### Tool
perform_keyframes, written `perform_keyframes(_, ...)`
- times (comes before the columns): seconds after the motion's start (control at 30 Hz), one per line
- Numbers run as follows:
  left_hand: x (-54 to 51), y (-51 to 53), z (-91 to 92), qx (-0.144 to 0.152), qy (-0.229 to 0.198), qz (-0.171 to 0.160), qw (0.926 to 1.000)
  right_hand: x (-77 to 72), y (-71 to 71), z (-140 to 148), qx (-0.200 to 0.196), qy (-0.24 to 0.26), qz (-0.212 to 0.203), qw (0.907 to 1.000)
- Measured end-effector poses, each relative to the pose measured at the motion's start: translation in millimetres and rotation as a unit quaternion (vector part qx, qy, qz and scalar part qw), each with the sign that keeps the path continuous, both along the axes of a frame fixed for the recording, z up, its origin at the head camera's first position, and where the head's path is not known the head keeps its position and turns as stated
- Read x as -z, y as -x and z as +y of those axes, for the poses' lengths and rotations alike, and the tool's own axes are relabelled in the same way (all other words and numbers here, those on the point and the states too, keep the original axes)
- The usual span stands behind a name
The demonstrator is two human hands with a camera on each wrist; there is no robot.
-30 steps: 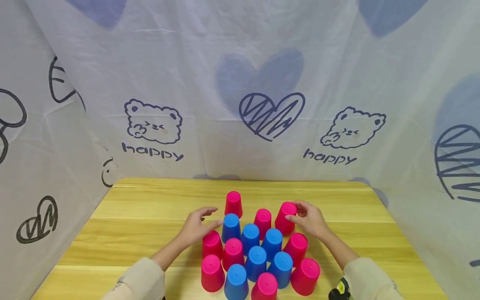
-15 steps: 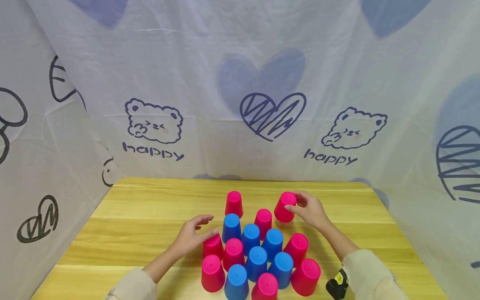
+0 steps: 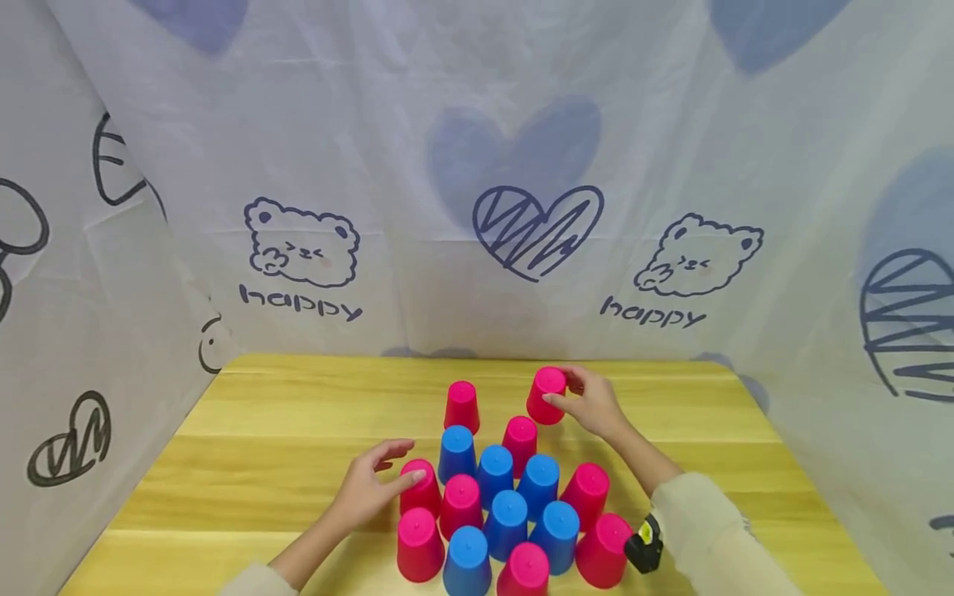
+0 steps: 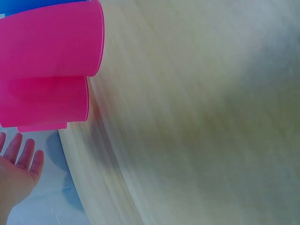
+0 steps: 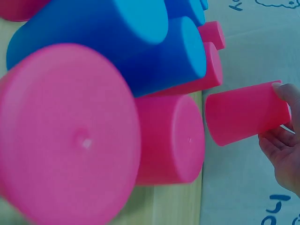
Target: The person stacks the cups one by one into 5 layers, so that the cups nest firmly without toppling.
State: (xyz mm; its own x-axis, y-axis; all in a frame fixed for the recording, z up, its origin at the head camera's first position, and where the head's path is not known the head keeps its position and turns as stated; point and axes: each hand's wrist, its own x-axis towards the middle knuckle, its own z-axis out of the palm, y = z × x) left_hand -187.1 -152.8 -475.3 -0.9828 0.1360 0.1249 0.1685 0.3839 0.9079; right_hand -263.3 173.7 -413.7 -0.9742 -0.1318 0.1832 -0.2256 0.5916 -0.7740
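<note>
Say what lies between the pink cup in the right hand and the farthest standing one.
Only bare tabletop shows between the held cup and the farthest standing cup in the head view.

table [image 3: 253, 451], yellow wood | cloth [image 3: 417, 281], pale, behind and beside it | on cloth: two bears [image 3: 304, 248], scribbled hearts [image 3: 538, 232], blue hearts [image 3: 514, 161], "happy" lettering [image 3: 301, 303] twice

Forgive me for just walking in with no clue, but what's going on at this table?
A person's right hand holds an upside-down red cup toward the back of the table; it appears lifted off the surface. The left hand is relaxed and empty, beside the leftmost red cups; whether it touches one is hard to tell. The other red cups and the blue cups stand upside down, grouped closely between the two arms.
</note>
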Motion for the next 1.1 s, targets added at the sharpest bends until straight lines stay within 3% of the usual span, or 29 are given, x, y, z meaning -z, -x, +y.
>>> perform_keyframes(0.23, 4.1, -3.0, 0.1, -0.004, -0.004, 0.009, 0.9999, 2.1, 6.5, -19.5, 0.005, 0.013, -0.004, 0.9999)
perform_keyframes(0.6, 5.8, -7.0, -2.0, -0.006, -0.010, -0.007, 0.9999, 16.1, 7.4, -50.3, 0.037, 0.018, -0.052, 0.9978)
perform_keyframes(1.1, 14.7, -10.8, -2.7, -0.012, -0.018, -0.033, 0.9992, 26.0, 9.8, -60.7, 0.029, 0.026, -0.065, 0.9971)
